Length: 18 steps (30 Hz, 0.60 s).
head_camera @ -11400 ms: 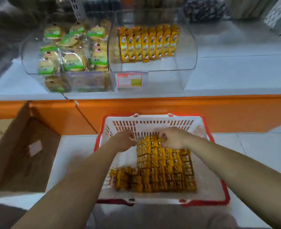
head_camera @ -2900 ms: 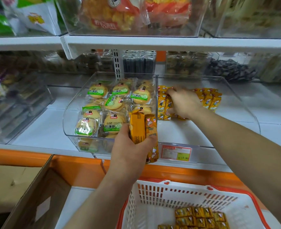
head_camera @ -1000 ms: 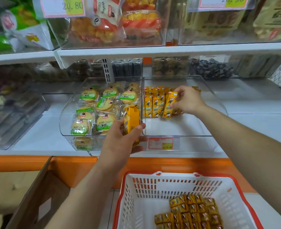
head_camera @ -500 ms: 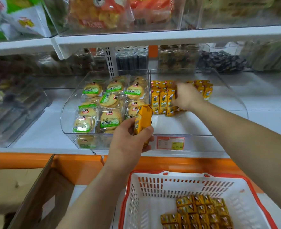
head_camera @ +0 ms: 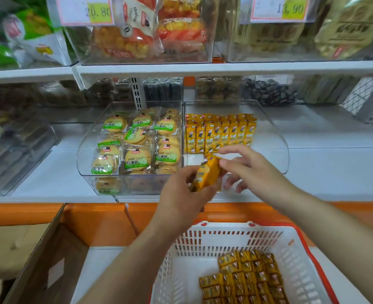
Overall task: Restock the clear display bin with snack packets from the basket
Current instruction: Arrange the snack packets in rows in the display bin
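Observation:
The clear display bin (head_camera: 278,148) sits on the white shelf with a row of yellow snack packets (head_camera: 220,132) standing along its back. Just in front of the bin, my left hand (head_camera: 184,197) grips a small stack of yellow packets (head_camera: 207,175), tilted to the right. My right hand (head_camera: 254,171) is beside them, thumb and forefinger spread at the stack's upper end, fingers relaxed. Below, the white basket (head_camera: 227,236) with red trim holds several more yellow packets (head_camera: 247,279) lying flat in rows.
A second clear bin (head_camera: 87,150) full of round biscuit packs stands directly to the left. An upper shelf (head_camera: 203,69) with bagged snacks overhangs the bins. An open cardboard box (head_camera: 38,270) stands at the lower left beside the orange ledge (head_camera: 98,218).
My right hand has pulled back out of the bin and come down to the stack in my left hand. The row at the back of the bin has grown longer.

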Motion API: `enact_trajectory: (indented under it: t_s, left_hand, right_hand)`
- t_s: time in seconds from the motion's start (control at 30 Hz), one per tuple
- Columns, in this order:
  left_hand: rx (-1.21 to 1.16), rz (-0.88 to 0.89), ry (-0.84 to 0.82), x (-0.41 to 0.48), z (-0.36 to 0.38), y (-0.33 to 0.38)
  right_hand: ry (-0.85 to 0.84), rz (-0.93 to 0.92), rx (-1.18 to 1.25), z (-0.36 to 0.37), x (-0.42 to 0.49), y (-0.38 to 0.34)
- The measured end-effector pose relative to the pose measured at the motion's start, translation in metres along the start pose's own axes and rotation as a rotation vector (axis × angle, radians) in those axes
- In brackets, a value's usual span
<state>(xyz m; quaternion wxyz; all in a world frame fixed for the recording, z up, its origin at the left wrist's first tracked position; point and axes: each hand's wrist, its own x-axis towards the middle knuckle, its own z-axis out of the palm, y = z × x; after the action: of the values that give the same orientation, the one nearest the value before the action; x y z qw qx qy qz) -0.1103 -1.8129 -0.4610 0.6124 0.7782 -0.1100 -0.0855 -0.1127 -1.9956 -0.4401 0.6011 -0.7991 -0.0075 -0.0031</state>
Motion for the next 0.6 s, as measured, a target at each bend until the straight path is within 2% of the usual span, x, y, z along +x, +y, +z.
enact_trajectory:
  t_s: [0.17,0.27,0.33,0.5,0.6]
  left_hand:
    - [0.158,0.068,-0.104,-0.018,0.019,0.003]
    - [0.085,0.015,-0.075,-0.019,0.015,0.006]
    - [0.026,-0.003,-0.040,-0.017,0.010,0.009]
    - [-0.175,-0.049,0.004,-0.012,0.008,0.012]
    - [-0.205,-0.071,-0.001,-0.011,0.011,0.010]
  right_hand:
    - [-0.034,0.075,0.077,-0.005,-0.030,0.008]
    - [-0.027,0.126,0.292,-0.017,-0.038,0.008]
    - [-0.045,0.147,0.344,-0.023,-0.042,0.008]
    - [-0.217,0.125,0.102,-0.020,-0.050,0.011]
    - [-0.137,0.085,0.065,-0.015,-0.048,0.010]
